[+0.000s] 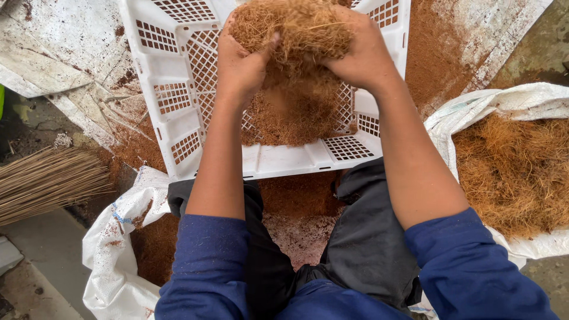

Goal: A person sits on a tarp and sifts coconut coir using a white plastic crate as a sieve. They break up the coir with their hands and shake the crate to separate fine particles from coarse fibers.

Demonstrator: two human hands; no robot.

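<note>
Both hands are closed around one clump of brown coir fibre [296, 29] at the top centre of the frame: the left hand [240, 62] grips its left side with the thumb pressed into the fibres, and the right hand [361, 56] clasps its right side with fingers curled over the top. The clump is held above a white perforated plastic crate [178, 101], which tilts toward the person and has more loose fibre [296, 115] lying on its mesh floor. Below the crate, fine brown coir dust [299, 207] lies between the person's knees, which are clad in dark trousers [367, 237]; the blue sleeves [207, 261] are pushed up the forearms. At the right edge an open white woven sack [474, 109] holds a heap of coarse fibre [515, 172]. Another white sack [112, 255] lies at the lower left, and a bundle of broom sticks [47, 181] sits at the left edge.
</note>
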